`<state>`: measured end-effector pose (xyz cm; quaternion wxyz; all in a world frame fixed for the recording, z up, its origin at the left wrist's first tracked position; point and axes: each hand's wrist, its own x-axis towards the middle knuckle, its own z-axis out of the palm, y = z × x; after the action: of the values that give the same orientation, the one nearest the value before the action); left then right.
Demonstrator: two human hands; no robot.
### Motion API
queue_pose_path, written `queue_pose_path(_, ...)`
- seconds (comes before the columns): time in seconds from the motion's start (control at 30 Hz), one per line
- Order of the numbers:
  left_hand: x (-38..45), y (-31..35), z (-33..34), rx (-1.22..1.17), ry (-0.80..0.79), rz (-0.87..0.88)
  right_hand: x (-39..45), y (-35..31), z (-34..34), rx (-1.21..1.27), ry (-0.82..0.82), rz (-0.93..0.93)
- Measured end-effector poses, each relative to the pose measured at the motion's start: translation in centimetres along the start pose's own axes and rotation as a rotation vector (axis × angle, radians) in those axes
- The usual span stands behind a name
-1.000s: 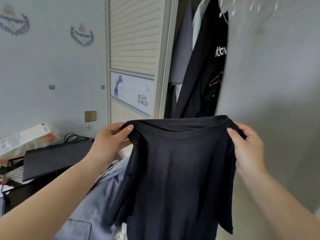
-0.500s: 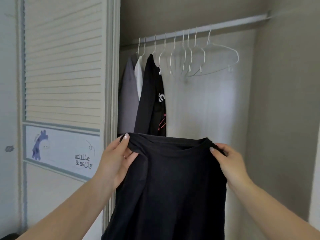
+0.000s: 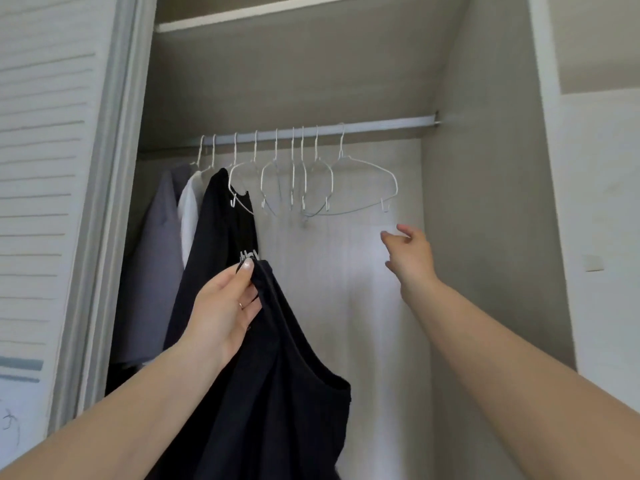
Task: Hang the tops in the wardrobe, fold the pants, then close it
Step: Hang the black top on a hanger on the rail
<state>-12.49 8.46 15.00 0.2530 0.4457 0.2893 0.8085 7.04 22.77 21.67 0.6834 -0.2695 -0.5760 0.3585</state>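
While the left hand [image 3: 225, 306] pinches the black top [image 3: 277, 393] by its neckline, fingers clamped on the fabric, the garment hangs straight down below that hand in front of the open wardrobe [image 3: 485, 202]. The right hand [image 3: 407, 252] is raised with fingers apart and holding nothing, just below and to the right of the nearest empty wire hanger [image 3: 360, 188] on the rail [image 3: 363, 128]. 3 garments hang to the upper left of the left hand. Risks, as judged: the bare hangers crowd together, so lifting 1 may snag its neighbour and drag it off the rail; a 1-point pinch lets the top twist, making the neckline hard to thread onto the hanger.
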Motion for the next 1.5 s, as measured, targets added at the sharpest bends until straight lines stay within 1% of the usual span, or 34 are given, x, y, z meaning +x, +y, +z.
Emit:
queue_pose_path(0.1,2.4,-0.5,1.3,0.013,-0.02,0.028,4.7,-1.9,0.8,0.016,0.057,-0.019)
queue_pose_path(0.3,5.6,-0.9,2.3,0.039,-0.024,0.087,11.4,-4.2,1.7,-0.104,0.043,-0.068)
queue_pose_path(0.4,6.9,-1.1,2.5,0.056,-0.023,0.115,13.6,-4.6,2.2,-0.155,-0.002,-0.053)
queue_pose_path(0.53,8.3,-1.3,2.5,0.054,-0.006,0.139,15.5,-4.7,3.9,-0.091,-0.064,-0.052)
queue_pose_path(0.6,8.8,-1.4,2.6,0.053,-0.003,0.15,15.8,-4.9,4.9,-0.059,-0.137,-0.031)
queue_pose_path(0.7,9.1,-1.6,2.7,0.055,-0.013,0.159,15.4,-5.1,6.0,-0.048,-0.241,-0.023)
queue_pose_path(0.77,9.2,-1.7,2.7,0.045,-0.01,0.159,15.2,-5.2,7.1,-0.036,-0.262,-0.04)
queue_pose_path(0.87,9.1,-1.8,2.8,0.037,0.002,0.155,15.1,-5.4,9.0,0.014,-0.194,-0.126)
queue_pose_path(0.97,8.8,-1.7,2.9,0.033,0.001,0.151,14.7,-5.4,9.9,-0.071,-0.11,-0.268)
queue_pose_path(1.1,7.9,-1.3,2.8,0.02,0.003,0.144,14.2,-5.6,10.1,-0.163,-0.041,-0.378)
queue_pose_path(1.17,7.2,-1.1,2.7,0.025,-0.002,0.137,13.5,-5.6,9.9,-0.165,-0.014,-0.383)
queue_pose_path(1.27,5.6,-0.4,2.3,0.051,-0.004,0.115,10.7,-5.4,9.1,-0.148,-0.021,-0.364)
queue_pose_path(1.4,2.7,0.6,1.1,0.101,-0.027,0.081,4.2,-4.7,7.1,-0.123,-0.055,-0.326)
queue_pose_path(1.5,0.2,1.1,0.0,0.154,-0.037,0.033,-1.9,-3.3,4.7,-0.097,-0.112,-0.279)
